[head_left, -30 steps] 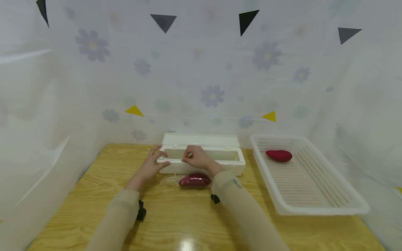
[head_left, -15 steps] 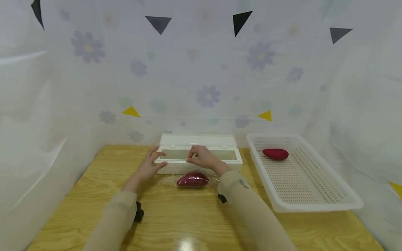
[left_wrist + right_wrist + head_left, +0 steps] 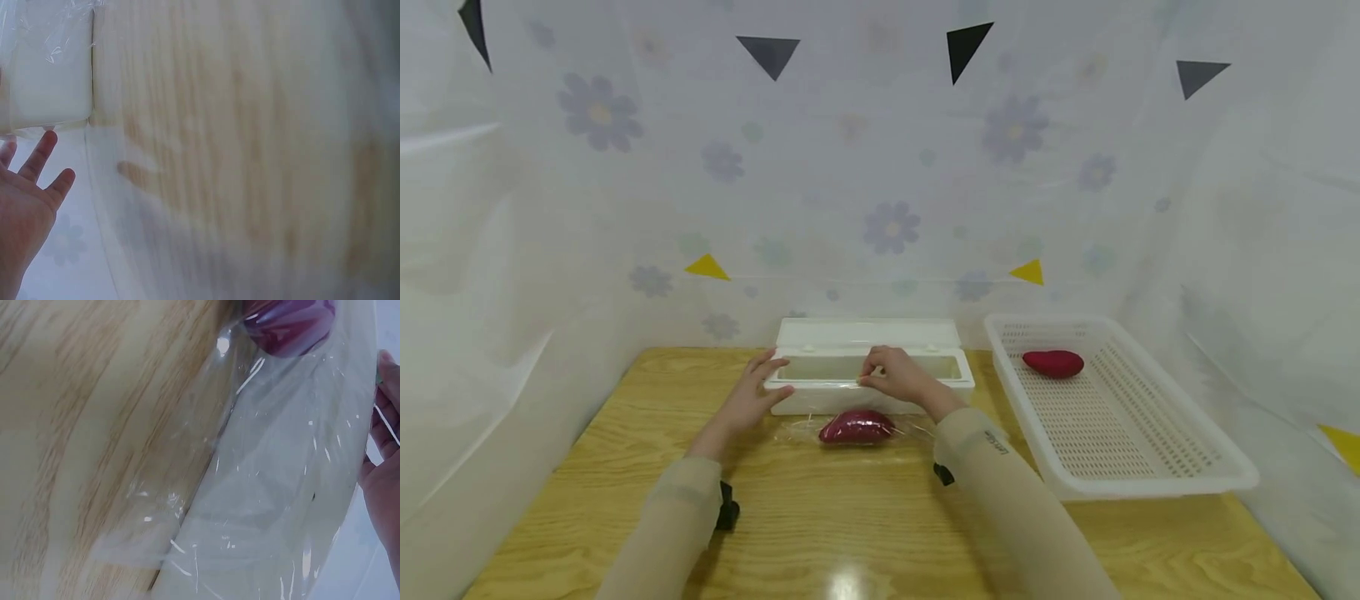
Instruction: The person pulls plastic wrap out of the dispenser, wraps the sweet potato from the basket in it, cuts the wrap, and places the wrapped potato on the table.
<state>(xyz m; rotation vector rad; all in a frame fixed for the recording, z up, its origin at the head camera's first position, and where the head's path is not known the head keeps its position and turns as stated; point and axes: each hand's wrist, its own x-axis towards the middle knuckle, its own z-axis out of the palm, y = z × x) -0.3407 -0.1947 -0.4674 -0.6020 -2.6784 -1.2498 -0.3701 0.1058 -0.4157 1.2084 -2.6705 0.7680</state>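
Note:
A white plastic-wrap dispenser [image 3: 808, 404] stands at the back of the table with its lid [image 3: 868, 332] raised. Clear plastic wrap [image 3: 262, 456] hangs down its front onto the table. Under the wrap lies a dark red sweet potato [image 3: 857, 427], just in front of the box. My left hand [image 3: 748, 398] touches the dispenser's left end, fingers spread, thumb toward the front. My right hand [image 3: 898, 377] pinches a small green-yellow slide cutter [image 3: 861, 381] at the front rim, right of the middle. Most of the cutter is hidden by the fingertips.
On the right, a white slotted basket [image 3: 1157, 486] holds another red sweet potato [image 3: 1054, 364]. A flower-patterned sheet [image 3: 887, 167] hangs behind the wooden table [image 3: 820, 533] and along both sides.
My right hand has slid to the right along the dispenser's front rim with the slide cutter. My left hand keeps its place at the left end. The head view has shifted slightly.

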